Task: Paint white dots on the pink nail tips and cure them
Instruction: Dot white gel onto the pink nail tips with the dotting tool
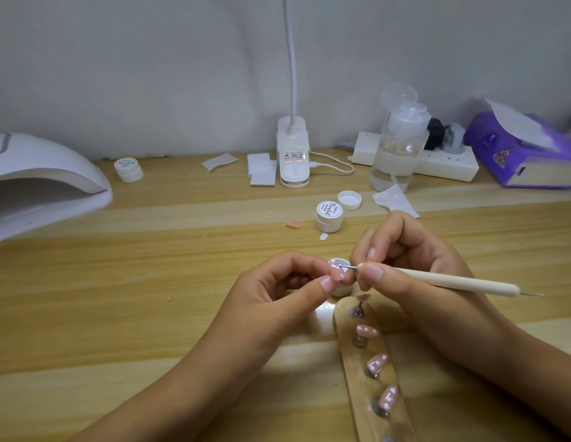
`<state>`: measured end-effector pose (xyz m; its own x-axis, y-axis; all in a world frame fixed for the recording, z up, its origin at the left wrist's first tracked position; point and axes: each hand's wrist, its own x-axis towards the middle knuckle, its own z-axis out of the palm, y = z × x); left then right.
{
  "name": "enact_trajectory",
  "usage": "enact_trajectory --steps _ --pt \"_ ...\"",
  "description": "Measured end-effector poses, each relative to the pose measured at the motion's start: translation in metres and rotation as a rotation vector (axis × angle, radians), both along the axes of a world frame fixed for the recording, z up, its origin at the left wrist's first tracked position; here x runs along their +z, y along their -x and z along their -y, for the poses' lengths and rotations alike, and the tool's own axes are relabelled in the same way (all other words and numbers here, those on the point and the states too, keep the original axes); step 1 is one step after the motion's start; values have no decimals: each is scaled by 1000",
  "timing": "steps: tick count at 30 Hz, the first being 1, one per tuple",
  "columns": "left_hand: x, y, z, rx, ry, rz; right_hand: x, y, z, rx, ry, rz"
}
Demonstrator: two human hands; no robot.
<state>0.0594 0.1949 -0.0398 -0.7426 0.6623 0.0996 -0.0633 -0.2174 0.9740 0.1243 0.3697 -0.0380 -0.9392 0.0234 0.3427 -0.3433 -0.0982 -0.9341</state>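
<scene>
Currently | head: I see left hand (278, 288) pinching pink nail tip (337, 273) near centre | right hand (405, 260) gripping dotting tool (453, 280), point on tip | step: dotting | next, I reckon: steady touch, then lamp (38, 183) far left.

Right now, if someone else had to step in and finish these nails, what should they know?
The left hand pinches a pink nail tip; the right hand holds the dotting tool, its point on that tip, which already shows white dots.
A small white pot sits just behind them.
Done: three dotted tips on the wooden stand.
Left: finish this tip, check the stand's half-hidden top tip, then cure under the nail lamp.
</scene>
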Motion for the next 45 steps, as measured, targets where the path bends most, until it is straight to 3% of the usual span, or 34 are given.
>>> enact_trajectory --steps 45 --pt "-3 2 0 -5 21 -61 -3 2 -1 -24 -43 -10"
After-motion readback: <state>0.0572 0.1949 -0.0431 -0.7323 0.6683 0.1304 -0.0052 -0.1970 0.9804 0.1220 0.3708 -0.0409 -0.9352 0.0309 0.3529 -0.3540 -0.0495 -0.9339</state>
